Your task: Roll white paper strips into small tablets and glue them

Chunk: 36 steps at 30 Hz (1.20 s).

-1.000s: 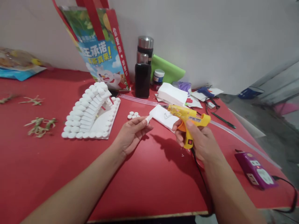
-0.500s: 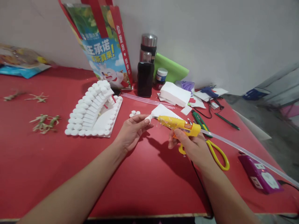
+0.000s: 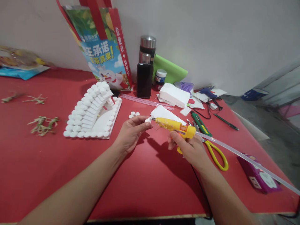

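Between thumb and fingers my left hand point(image 3: 131, 132) pinches a small white disc point(image 3: 148, 120). My right hand point(image 3: 187, 145) grips a yellow hot glue gun point(image 3: 173, 125), its metal nozzle at the disc; whether they touch I cannot tell. A long clear glue stick point(image 3: 234, 149) runs out of the gun's back end to the right. Several loose white discs point(image 3: 134, 114) lie just beyond my left hand. Left of it stands a white model point(image 3: 91, 112) with a stepped, curved wall covered in such discs.
White card point(image 3: 165, 113) lies behind the gun. Yellow-handled scissors point(image 3: 217, 156), a green cutter point(image 3: 200, 123) and a purple box point(image 3: 257, 175) are on the right. A phone point(image 3: 144, 80), a flask point(image 3: 147, 47) and a bag point(image 3: 105, 56) stand at the back. Twisted straw pieces point(image 3: 43, 125) lie left.
The glue gun has tilted a little and its back end has shifted left, while the nozzle stays by the disc. The whole view has moved slightly.
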### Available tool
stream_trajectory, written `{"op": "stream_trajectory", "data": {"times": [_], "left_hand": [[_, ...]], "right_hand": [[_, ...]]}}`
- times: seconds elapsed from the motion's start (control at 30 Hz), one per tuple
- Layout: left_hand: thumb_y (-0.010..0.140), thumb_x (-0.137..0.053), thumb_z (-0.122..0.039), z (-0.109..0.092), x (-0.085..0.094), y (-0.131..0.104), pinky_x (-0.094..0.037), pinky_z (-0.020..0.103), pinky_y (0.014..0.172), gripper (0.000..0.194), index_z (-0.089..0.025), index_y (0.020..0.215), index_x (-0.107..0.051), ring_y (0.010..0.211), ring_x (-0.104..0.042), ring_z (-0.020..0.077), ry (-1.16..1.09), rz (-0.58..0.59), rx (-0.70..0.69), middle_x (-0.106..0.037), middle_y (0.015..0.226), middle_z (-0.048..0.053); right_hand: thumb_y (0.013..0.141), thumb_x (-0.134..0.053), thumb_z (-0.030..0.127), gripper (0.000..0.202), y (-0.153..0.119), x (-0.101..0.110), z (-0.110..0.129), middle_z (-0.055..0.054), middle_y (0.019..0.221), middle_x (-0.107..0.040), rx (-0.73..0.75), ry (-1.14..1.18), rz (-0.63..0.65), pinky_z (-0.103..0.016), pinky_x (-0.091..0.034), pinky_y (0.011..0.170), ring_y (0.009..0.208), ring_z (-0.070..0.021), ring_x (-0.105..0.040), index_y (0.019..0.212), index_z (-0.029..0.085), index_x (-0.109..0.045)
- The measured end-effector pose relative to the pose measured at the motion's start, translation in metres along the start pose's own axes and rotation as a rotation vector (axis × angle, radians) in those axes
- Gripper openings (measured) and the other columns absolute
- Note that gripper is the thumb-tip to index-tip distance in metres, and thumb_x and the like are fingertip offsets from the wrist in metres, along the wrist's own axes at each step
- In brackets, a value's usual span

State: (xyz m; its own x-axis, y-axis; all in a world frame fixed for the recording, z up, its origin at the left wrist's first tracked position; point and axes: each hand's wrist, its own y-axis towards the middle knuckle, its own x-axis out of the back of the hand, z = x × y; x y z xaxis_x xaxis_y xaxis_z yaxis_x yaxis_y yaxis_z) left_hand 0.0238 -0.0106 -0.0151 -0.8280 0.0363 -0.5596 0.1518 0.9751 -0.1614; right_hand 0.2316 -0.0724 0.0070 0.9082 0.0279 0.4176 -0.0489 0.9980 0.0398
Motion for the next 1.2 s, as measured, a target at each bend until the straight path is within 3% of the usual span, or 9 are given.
{"op": "stream_trajectory", "data": {"times": [0.53,0.87,1.03,1.2], "left_hand": [[0.062,-0.097,-0.024,-0.002,-0.001,-0.001,-0.058,0.034,0.089,0.026,-0.015,0.081,-0.081,0.082,-0.07,0.0158,-0.012,0.025,0.02,-0.076,0.087,0.004],[0.06,-0.098,-0.026,-0.004,-0.003,-0.002,-0.058,0.037,0.09,0.029,-0.014,0.079,-0.08,0.078,-0.07,0.0171,-0.046,0.044,0.065,-0.072,0.074,0.003],[0.064,-0.096,-0.025,-0.002,-0.002,-0.001,-0.057,0.036,0.089,0.026,-0.013,0.08,-0.08,0.077,-0.069,0.0161,-0.038,0.05,0.059,-0.074,0.078,0.004],[0.064,-0.096,-0.023,-0.001,-0.001,-0.001,-0.057,0.035,0.09,0.025,-0.014,0.081,-0.08,0.08,-0.069,0.0163,-0.043,0.05,0.052,-0.074,0.082,0.004]], "right_hand": [[0.1,-0.054,0.061,0.053,-0.001,0.002,0.004,0.0,0.063,-0.067,0.036,-0.114,-0.023,-0.03,-0.045,0.067,0.063,-0.0158,-0.062,0.067,0.021,-0.065],[0.102,-0.051,0.059,0.055,-0.003,0.004,0.011,-0.002,0.065,-0.066,0.0,-0.125,-0.014,-0.031,-0.046,0.069,0.066,-0.0173,-0.062,0.065,0.021,-0.064],[0.101,-0.05,0.062,0.057,-0.003,0.001,0.007,-0.001,0.061,-0.064,0.067,-0.158,-0.009,-0.03,-0.043,0.063,0.06,-0.0158,-0.059,0.063,0.021,-0.062],[0.1,-0.052,0.063,0.059,-0.002,0.002,0.002,-0.001,0.059,-0.065,0.035,-0.162,-0.027,-0.029,-0.043,0.062,0.057,-0.0148,-0.058,0.06,0.021,-0.062]]}}
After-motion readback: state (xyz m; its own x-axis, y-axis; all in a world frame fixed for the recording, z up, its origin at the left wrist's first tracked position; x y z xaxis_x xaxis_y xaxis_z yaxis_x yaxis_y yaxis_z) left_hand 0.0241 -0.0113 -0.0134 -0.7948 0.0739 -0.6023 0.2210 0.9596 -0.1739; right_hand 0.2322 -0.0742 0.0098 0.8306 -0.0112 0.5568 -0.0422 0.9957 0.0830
